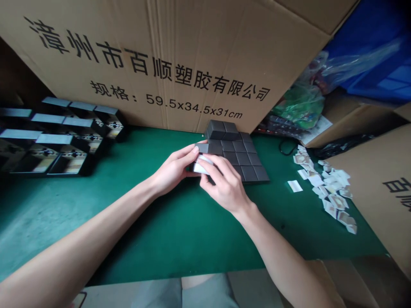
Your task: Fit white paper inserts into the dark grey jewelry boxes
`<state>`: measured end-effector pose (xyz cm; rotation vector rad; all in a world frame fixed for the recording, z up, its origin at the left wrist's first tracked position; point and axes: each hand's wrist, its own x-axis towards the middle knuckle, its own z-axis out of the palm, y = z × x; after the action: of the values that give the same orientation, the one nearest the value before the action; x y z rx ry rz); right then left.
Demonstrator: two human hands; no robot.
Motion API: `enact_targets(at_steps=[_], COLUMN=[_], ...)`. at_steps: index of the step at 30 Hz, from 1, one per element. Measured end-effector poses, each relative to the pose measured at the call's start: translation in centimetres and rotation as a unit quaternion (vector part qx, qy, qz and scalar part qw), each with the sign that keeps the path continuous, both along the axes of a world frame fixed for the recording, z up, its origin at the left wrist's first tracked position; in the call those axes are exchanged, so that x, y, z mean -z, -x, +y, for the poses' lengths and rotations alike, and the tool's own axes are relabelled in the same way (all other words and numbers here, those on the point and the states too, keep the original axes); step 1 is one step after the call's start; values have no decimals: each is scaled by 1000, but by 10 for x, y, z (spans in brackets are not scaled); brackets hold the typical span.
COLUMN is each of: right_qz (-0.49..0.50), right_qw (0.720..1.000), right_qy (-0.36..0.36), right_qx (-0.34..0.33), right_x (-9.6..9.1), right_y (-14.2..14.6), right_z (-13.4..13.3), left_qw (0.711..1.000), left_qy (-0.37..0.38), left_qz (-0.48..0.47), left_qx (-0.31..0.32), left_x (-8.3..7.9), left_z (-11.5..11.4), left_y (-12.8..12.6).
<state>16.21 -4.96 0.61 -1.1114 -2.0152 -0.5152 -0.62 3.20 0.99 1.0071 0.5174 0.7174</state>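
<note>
My left hand is closed around a small dark grey box, thumb on its upper edge and fingers underneath. The side facing me shows a white insert, which looks like folded card or padding. Bent fingers of my right hand grip this white piece at the box opening; how far it sits inside is hidden by them. Just behind my hands, dark grey boxes of the same kind lie packed in rows, a couple stacked on top.
Open black box parts with pale insides stand at left on the green table. White folded pieces lie scattered at right, one piece apart. A large printed carton walls off the back; another carton stands right.
</note>
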Motion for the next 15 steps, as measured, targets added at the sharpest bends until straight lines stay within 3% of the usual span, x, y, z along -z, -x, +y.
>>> enact_targets(at_steps=[15], right_qz=[11], right_qw=[997], right_qy=[60], right_qx=[-53], right_x=[3], right_y=[-5], right_z=[2], left_qw=[1000], left_qy=[2], left_qz=[31], left_qx=[4], left_x=[3], left_z=[0], left_y=[0])
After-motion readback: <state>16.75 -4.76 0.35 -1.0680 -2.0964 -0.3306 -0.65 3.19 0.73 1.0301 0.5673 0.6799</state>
